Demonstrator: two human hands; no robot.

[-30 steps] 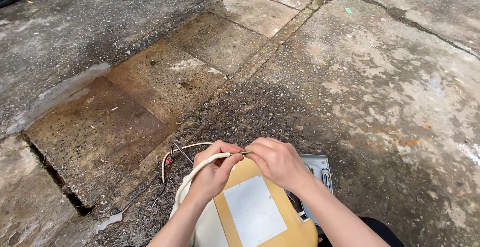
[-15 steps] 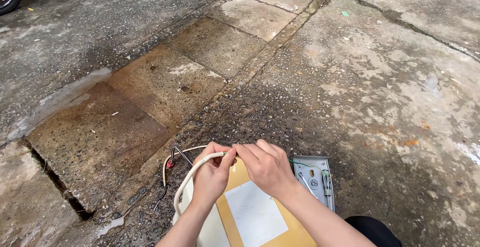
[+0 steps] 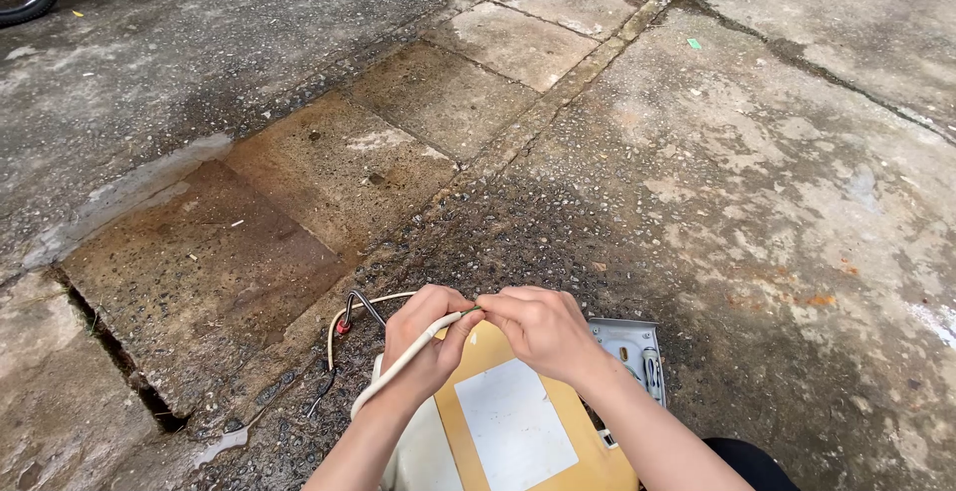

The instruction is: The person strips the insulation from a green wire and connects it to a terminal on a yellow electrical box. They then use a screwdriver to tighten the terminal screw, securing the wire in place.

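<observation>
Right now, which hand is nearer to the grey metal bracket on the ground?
Right. The right hand is just left of the grey metal bracket, nearly beside it. The left hand is farther left, holding the white cable.

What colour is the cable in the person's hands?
Off-white cable, clearest in the head view, pinched by left hand and right hand.

Left hand [image 3: 423, 337] and right hand [image 3: 538, 330] touching, above a panel [image 3: 518, 421] on the pavement [image 3: 697, 202]. Cable [image 3: 398, 367] trailing left from the left hand; metal bracket [image 3: 632, 347] just right of the right hand.
</observation>
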